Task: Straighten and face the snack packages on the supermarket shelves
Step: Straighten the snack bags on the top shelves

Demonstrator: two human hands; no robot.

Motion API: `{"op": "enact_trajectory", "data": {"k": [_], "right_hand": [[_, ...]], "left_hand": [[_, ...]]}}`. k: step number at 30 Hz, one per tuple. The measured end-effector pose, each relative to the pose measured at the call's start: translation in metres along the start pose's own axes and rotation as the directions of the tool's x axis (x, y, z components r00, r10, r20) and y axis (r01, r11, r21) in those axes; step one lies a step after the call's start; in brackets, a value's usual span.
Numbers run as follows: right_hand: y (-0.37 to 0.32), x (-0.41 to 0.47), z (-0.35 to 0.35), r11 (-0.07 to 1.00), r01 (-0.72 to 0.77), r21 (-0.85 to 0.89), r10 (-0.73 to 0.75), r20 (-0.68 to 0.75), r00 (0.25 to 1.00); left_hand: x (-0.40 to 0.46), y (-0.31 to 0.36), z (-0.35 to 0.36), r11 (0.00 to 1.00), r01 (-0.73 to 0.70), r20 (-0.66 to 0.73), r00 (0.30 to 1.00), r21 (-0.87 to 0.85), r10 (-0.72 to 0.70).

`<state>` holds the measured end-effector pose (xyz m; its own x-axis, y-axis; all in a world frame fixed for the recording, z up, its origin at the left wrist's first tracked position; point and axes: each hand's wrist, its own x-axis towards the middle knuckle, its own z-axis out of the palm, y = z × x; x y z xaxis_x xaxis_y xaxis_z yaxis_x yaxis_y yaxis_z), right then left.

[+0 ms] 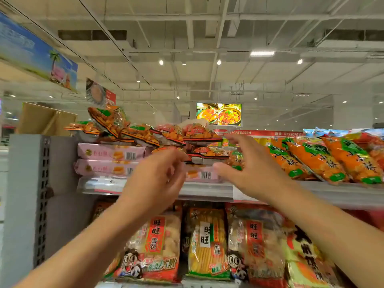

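Observation:
On the top shelf (203,189), pink snack packs (110,153) lie stacked flat at the left. A loose, crooked heap of orange snack bags (143,132) sits on top of them. My left hand (153,177) is raised in front of the pink packs, fingers loosely curled, blurred, holding nothing that I can see. My right hand (247,163) is spread open just right of the heap, fingertips near the small orange bags (204,151) at its right end. Orange-and-green bags (318,159) lean in a row at the right.
The shelf below holds upright rice-cracker bags in red (160,246), yellow (207,244) and clear-red (255,246). A grey perforated upright (42,194) bounds the shelves at the left. A cardboard box (45,121) sits on top at the left.

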<state>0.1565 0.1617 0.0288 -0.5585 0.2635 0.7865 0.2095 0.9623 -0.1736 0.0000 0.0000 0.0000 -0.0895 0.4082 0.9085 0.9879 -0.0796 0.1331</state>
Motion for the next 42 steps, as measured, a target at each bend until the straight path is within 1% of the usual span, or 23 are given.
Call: {"op": "enact_trajectory", "data": {"k": [1,2,3,5,6,7,8,10,13,15,16,19,21,23,25,27,29,30,33,37,40,42], "right_hand": [[0.005,0.021,0.003,0.999,0.006,0.034,-0.005,-0.020,1.000],[0.009,0.038,0.006,0.998,-0.017,0.065,0.018,-0.015,1.000],[0.016,0.059,0.010,0.996,-0.038,0.075,0.039,-0.010,0.999],[0.026,0.092,0.020,0.985,-0.110,0.132,0.106,0.039,0.994],[0.031,0.103,0.028,0.974,-0.148,0.169,0.136,0.080,0.987],[0.037,0.110,0.036,0.962,-0.172,0.211,0.151,0.111,0.982],[0.040,0.116,0.042,0.952,-0.188,0.241,0.159,0.135,0.978],[0.044,0.126,0.052,0.936,-0.203,0.289,0.170,0.134,0.976],[0.048,0.131,0.061,0.928,-0.209,0.308,0.180,0.119,0.976],[0.050,0.133,0.061,0.921,-0.220,0.322,0.189,0.124,0.974],[0.051,0.134,0.062,0.918,-0.213,0.334,0.182,0.123,0.976],[0.054,0.136,0.064,0.907,-0.196,0.373,0.174,0.090,0.981],[0.052,0.135,0.063,0.890,-0.172,0.423,0.166,0.050,0.985],[0.049,0.133,0.059,0.881,-0.139,0.451,0.158,-0.005,0.987],[0.045,0.126,0.046,0.849,-0.098,0.519,0.148,-0.056,0.987],[0.044,0.115,0.026,0.825,-0.061,0.562,0.140,-0.099,0.985],[0.046,0.095,0.002,0.849,-0.046,0.527,0.140,-0.141,0.980],[0.049,0.082,-0.011,0.865,-0.044,0.499,0.142,-0.161,0.977],[0.065,0.035,-0.047,0.917,-0.080,0.392,0.165,-0.189,0.968],[0.088,-0.031,-0.080,0.953,-0.200,0.226,0.251,-0.225,0.942],[0.107,-0.074,-0.102,0.940,-0.279,0.196,0.323,-0.252,0.912],[0.118,-0.102,-0.121,0.926,-0.330,0.185,0.371,-0.268,0.889]], "left_hand": [[0.028,-0.007,-0.001,0.990,-0.098,-0.104,0.989,0.101,0.108],[0.051,-0.011,0.001,0.960,-0.104,-0.123,0.983,0.258,0.140],[0.077,-0.018,0.000,0.940,-0.072,-0.129,0.984,0.333,0.121],[0.118,-0.040,0.002,0.842,0.107,-0.051,0.994,0.528,-0.094],[0.125,-0.051,0.009,0.781,0.192,0.004,0.970,0.594,-0.242],[0.129,-0.063,0.016,0.727,0.229,0.068,0.932,0.647,-0.355],[0.131,-0.074,0.023,0.702,0.239,0.129,0.895,0.671,-0.428],[0.135,-0.089,0.029,0.679,0.231,0.172,0.866,0.697,-0.470],[0.139,-0.097,0.029,0.667,0.218,0.234,0.822,0.713,-0.519],[0.146,-0.097,0.025,0.707,0.242,0.289,0.789,0.665,-0.542],[0.149,-0.096,0.024,0.730,0.255,0.297,0.791,0.634,-0.535],[0.151,-0.087,0.023,0.807,0.276,0.271,0.844,0.522,-0.464],[0.149,-0.081,0.022,0.832,0.245,0.236,0.885,0.498,-0.402],[0.146,-0.078,0.020,0.859,0.179,0.176,0.939,0.480,-0.294],[0.143,-0.071,0.019,0.882,0.145,0.088,0.975,0.448,-0.205],[0.141,-0.056,0.022,0.925,0.128,-0.020,0.991,0.358,-0.129],[0.138,-0.034,0.032,0.964,0.073,-0.114,0.992,0.254,-0.045],[0.135,-0.022,0.039,0.979,0.041,-0.132,0.991,0.198,-0.014],[0.122,0.013,0.070,1.000,-0.008,-0.095,0.995,0.015,0.009],[0.107,0.053,0.126,0.990,-0.036,0.056,0.997,-0.133,0.044],[0.099,0.089,0.169,0.962,-0.050,0.130,0.988,-0.269,0.087],[0.093,0.118,0.195,0.944,-0.068,0.161,0.979,-0.324,0.125]]}}
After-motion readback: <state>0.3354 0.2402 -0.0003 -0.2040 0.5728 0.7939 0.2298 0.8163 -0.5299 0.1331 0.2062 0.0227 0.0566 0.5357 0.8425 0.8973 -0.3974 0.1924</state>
